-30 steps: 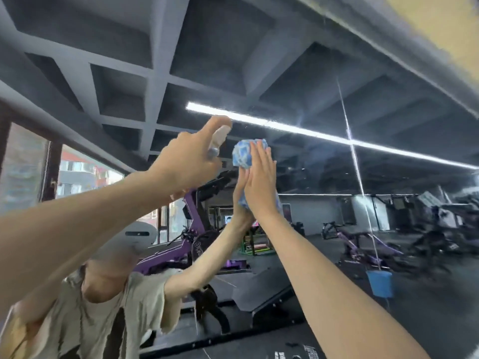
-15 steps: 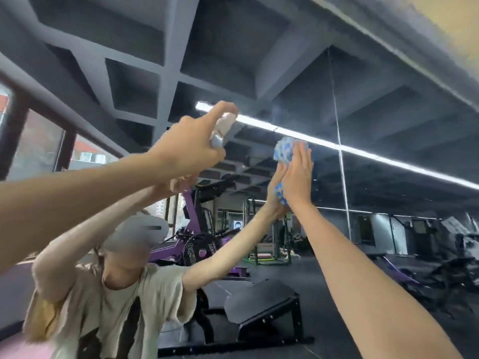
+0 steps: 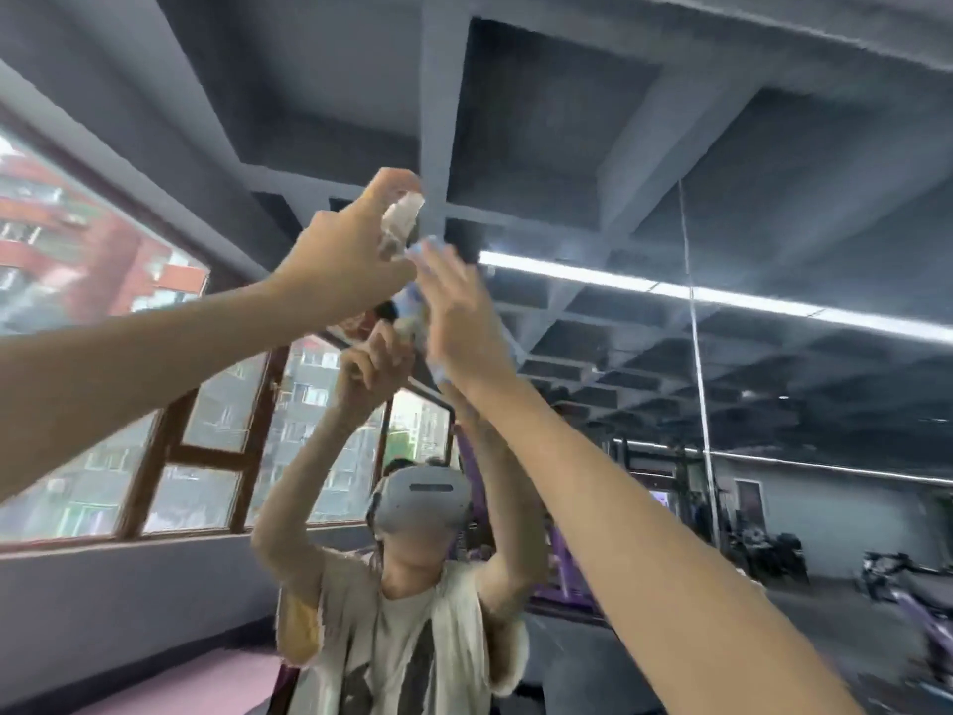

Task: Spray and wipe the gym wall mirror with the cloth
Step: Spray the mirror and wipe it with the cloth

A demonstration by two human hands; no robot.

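The gym wall mirror (image 3: pixel 773 224) fills the view and reflects the ceiling, windows and me. My left hand (image 3: pixel 345 260) is raised high and grips a small clear spray bottle (image 3: pixel 402 219), the forefinger on its top. Right beside it, my right hand (image 3: pixel 459 312) presses a blue-and-white cloth (image 3: pixel 412 307) flat against the glass with straight fingers. Most of the cloth is hidden behind the palm; only its edges show above and left of the hand. The frame is blurred by motion.
A vertical seam (image 3: pixel 693 322) between mirror panels runs right of my hands. The reflection shows windows (image 3: pixel 103 327) at left, a long ceiling light (image 3: pixel 670 291), purple gym machines (image 3: pixel 918 601) at lower right, and my own body with a headset (image 3: pixel 423 503).
My view has swung left and up. My right hand with the cloth has slid left on the glass until it sits next to the spray bottle in my left hand.
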